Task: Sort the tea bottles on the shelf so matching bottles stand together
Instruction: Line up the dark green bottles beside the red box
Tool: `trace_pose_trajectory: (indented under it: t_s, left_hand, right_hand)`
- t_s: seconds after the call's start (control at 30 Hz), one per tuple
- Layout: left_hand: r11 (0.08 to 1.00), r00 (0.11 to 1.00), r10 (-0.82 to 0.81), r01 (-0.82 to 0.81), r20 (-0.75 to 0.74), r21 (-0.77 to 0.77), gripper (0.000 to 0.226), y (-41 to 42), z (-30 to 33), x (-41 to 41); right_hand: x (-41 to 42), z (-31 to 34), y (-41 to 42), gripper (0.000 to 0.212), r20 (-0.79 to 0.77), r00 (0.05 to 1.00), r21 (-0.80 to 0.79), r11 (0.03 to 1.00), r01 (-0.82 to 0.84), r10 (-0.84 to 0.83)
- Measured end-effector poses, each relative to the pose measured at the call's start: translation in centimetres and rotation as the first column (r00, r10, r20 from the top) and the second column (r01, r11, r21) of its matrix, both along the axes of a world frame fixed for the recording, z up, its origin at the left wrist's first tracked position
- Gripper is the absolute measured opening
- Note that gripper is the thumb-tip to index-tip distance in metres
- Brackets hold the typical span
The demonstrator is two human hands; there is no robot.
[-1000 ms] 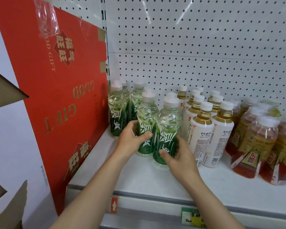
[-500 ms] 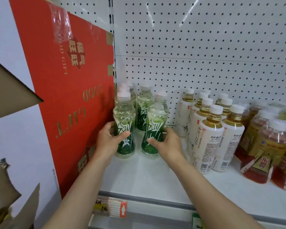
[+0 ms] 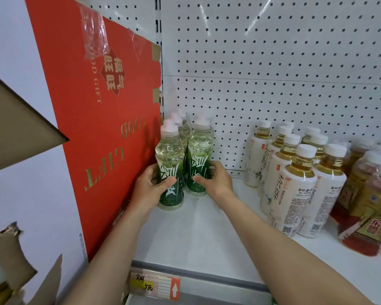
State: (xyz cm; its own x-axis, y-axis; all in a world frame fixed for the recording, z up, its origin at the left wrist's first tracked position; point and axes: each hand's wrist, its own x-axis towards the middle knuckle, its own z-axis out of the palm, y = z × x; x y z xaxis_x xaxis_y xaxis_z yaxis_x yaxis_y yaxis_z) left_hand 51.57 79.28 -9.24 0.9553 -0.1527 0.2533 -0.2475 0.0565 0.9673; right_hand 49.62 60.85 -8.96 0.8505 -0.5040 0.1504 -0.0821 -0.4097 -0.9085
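Observation:
Several green-label tea bottles stand in two rows at the left end of the white shelf (image 3: 198, 234). My left hand (image 3: 151, 190) is wrapped around the front left green bottle (image 3: 169, 159). My right hand (image 3: 216, 182) grips the front right green bottle (image 3: 200, 150) beside it. More green bottles stand behind these two, partly hidden. A gap separates them from a group of white-label amber tea bottles (image 3: 295, 190) at the middle right. Red-label tea bottles (image 3: 365, 216) stand at the far right.
A large red cardboard gift box (image 3: 92, 133) stands against the shelf's left end, touching the green bottles. White pegboard (image 3: 273, 62) forms the back wall. Price tags (image 3: 154, 285) hang on the shelf's front rail. Brown cardboard flaps (image 3: 13, 133) jut in at the left.
Both hands have pushed the two front green bottles left and back towards the red box, away from the white-label bottles. The gap between the groups has widened.

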Motion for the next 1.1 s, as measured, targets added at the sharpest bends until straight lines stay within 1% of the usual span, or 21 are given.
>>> trace_pose_trajectory:
  t_s: [0.3, 0.5, 0.63, 0.73, 0.8, 0.83, 0.9, 0.93, 0.97, 1.03, 1.1]
  left_hand:
    - [1.000, 1.000, -0.028, 0.028, -0.014, 0.006, 0.046, 0.1, -0.3, 0.3]
    - [0.999, 0.999, -0.044, 0.045, -0.019, 0.018, 0.047, 0.1, -0.5, 0.1]
    - [0.998, 0.999, -0.039, 0.041, -0.028, 0.048, 0.052, 0.0, -0.2, -0.2]
    - [0.994, 0.999, 0.031, -0.028, -0.019, 0.103, 0.057, -0.3, -0.2, -0.4]
    - [0.983, 0.993, 0.120, -0.117, -0.014, 0.145, 0.070, -0.6, -0.1, -1.0]
    - [0.967, 0.982, 0.189, -0.186, 0.001, 0.173, 0.075, -0.8, 0.3, -1.7]
    - [0.909, 0.932, 0.347, -0.362, 0.104, 0.208, 0.078, -1.4, 1.1, -3.6]
    - [0.886, 0.899, 0.400, -0.429, 0.178, 0.179, 0.076, -1.9, 1.6, -4.9]
    - [0.878, 0.871, 0.424, -0.463, 0.248, 0.123, 0.073, -2.5, 2.1, -6.3]
    - [0.895, 0.842, 0.412, -0.445, 0.349, 0.017, 0.070, -4.1, 2.8, -8.5]
    - [0.928, 0.852, 0.345, -0.371, 0.395, -0.010, 0.067, -6.2, 3.1, -10.3]
  right_hand:
    - [0.4, -0.7, -0.4, 0.070, 0.034, 0.999, 0.049, 0.998, -0.039, 0.037]
    - [0.3, -1.2, 0.0, 0.073, 0.057, 0.998, 0.084, 0.996, -0.037, 0.032]
    - [-0.4, -0.8, 0.3, 0.072, 0.022, 0.999, 0.043, 0.999, -0.032, 0.031]
    - [-1.4, -0.4, 0.4, 0.067, -0.046, 0.999, -0.003, 1.000, -0.026, 0.025]
    - [-2.6, 0.0, 0.4, 0.066, -0.076, 0.997, 0.013, 1.000, -0.006, 0.007]
    - [-3.4, 0.2, 0.3, 0.065, -0.069, 0.998, 0.036, 0.999, 0.008, -0.006]
    - [-5.4, 0.9, 0.2, 0.059, -0.012, 0.999, 0.081, 0.996, 0.042, -0.041]
    - [-6.4, 1.2, 0.1, 0.053, 0.031, 0.997, 0.092, 0.994, 0.063, -0.066]
    - [-7.6, 1.7, 0.0, 0.048, 0.080, 0.992, 0.093, 0.992, 0.086, -0.094]
    - [-10.1, 2.4, -0.3, 0.038, 0.196, 0.971, 0.098, 0.987, 0.123, -0.141]
    - [-12.8, 3.1, -0.8, 0.026, 0.354, 0.915, 0.131, 0.979, 0.157, -0.194]
